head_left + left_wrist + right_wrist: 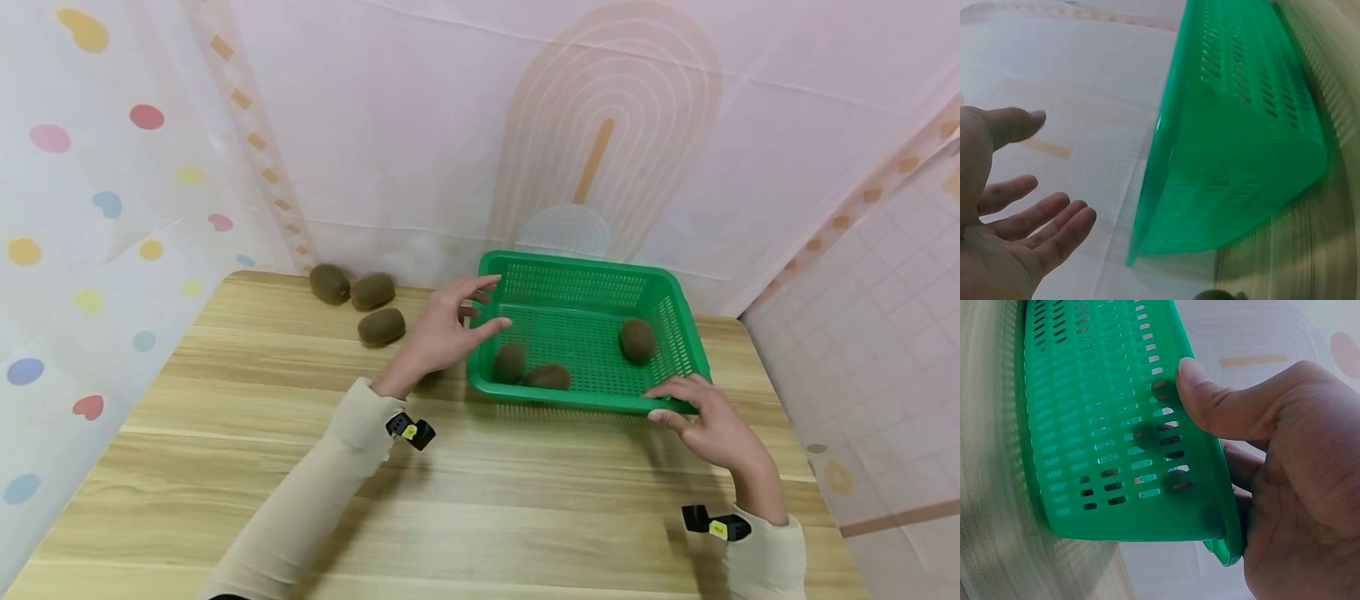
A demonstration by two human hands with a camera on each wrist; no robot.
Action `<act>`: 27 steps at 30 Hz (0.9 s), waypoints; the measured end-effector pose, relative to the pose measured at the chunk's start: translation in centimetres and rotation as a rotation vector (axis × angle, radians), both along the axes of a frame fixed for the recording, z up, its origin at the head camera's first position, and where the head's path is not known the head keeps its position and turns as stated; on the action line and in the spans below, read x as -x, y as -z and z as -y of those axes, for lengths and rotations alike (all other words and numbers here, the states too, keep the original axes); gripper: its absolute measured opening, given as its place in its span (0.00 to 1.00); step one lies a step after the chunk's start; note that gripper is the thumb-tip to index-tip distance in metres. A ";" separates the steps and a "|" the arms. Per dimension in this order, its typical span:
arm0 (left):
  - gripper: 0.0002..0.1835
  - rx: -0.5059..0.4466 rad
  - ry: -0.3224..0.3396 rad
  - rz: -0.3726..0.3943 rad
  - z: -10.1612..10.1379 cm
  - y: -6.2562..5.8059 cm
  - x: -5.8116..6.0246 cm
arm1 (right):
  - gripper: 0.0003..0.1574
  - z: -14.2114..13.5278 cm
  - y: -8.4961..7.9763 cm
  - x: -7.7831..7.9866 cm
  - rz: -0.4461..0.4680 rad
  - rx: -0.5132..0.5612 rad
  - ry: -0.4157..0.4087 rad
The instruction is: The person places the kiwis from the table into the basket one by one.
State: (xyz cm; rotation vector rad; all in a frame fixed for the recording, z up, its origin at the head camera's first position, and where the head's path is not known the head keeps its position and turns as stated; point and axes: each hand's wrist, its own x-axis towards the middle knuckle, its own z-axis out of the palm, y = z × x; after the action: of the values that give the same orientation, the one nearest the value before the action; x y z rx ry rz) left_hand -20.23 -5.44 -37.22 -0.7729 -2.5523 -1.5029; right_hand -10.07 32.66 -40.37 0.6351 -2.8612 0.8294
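Gripping the green basket's rim (592, 401), the right hand (712, 425) is probably steadying it around three kiwis (637, 342); the left hand (445, 329) is hovering relaxed, empty.

Pale arch-printed cloth (420, 125) hangs at twelve o'clock behind a wood-grain table (525, 517), dotted cloth (82, 250) at ten, grid-patterned cloth (877, 333) at three.

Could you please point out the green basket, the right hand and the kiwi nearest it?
Green basket (585, 400), head view: near rim.
Right hand (711, 424), head view: its back.
Kiwi (637, 341), head view: its middle.
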 end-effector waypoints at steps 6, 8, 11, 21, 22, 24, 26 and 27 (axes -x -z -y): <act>0.40 0.065 -0.029 -0.006 1.1 0.0 0.1 | 0.12 0.1 -0.2 -0.2 0.010 -0.001 0.010; 0.42 0.088 -0.045 -0.019 1.6 0.0 0.1 | 0.12 0.1 -0.2 -0.3 0.010 -0.004 0.013; 0.43 0.120 -0.077 -0.051 2.2 0.0 0.0 | 0.12 0.2 -0.2 -0.3 0.012 -0.004 0.012; 0.48 0.194 -0.158 -0.142 4.3 1.7 0.1 | 0.12 0.3 -0.1 -0.3 0.009 -0.003 0.014; 0.48 0.199 -0.161 -0.146 4.4 2.0 0.1 | 0.12 0.3 -0.1 -0.3 0.009 -0.004 0.015; 0.50 0.214 -0.173 -0.154 4.8 2.5 0.0 | 0.12 0.3 -0.1 -0.3 0.008 -0.006 0.015; 0.51 0.229 -0.186 -0.153 5.2 3.1 -0.2 | 0.12 0.3 -0.1 -0.3 0.008 -0.005 0.014; 0.51 0.241 -0.190 -0.151 5.3 3.4 -0.3 | 0.12 0.3 -0.1 -0.3 0.009 -0.005 0.015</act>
State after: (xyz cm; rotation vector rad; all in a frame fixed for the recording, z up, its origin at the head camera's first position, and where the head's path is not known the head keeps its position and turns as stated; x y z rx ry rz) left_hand -19.89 -10.76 -40.62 -0.6182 -2.6338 -1.0553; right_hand -9.73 32.39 -40.27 0.6118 -2.8728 0.8253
